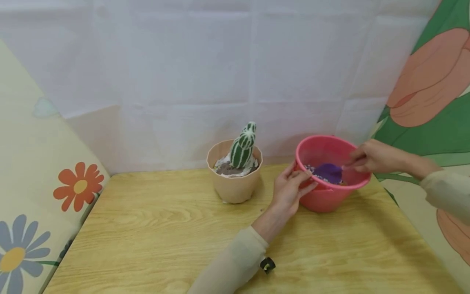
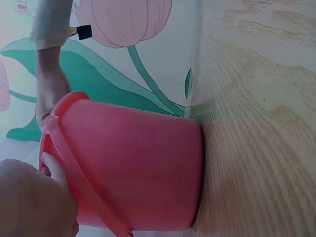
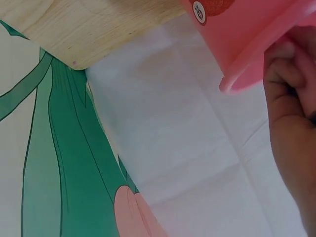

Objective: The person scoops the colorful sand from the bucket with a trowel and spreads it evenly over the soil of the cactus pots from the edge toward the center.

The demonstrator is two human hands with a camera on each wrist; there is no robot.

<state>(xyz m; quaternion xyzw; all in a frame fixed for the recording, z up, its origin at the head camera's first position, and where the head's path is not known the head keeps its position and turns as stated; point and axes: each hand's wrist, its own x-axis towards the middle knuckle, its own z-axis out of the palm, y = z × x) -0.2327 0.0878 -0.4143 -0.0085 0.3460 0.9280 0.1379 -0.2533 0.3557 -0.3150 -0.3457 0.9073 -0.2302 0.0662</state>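
A pink bucket (image 1: 323, 200) stands on the table at the right, with its handle hanging down against the outer wall. My left hand (image 1: 288, 190) grips the bucket's near-left rim, thumb and fingers either side of the edge; the left wrist view shows this hand (image 2: 34, 197) at the rim too. Over the bucket's opening, my right hand (image 1: 372, 157) holds a small shovel by its pink handle (image 3: 306, 81). The shovel's purple blade (image 1: 329, 173) is down inside the bucket, among small white and dark bits.
Left of the bucket is a peach pot (image 1: 235, 190) with a knitted green-and-white cactus (image 1: 242, 153) in it. A white cloth (image 1: 191, 73) hangs behind the wooden table (image 1: 154, 241). Flower-print panels (image 1: 426, 81) flank both sides. A small black piece (image 1: 267, 265) shows beside the left sleeve.
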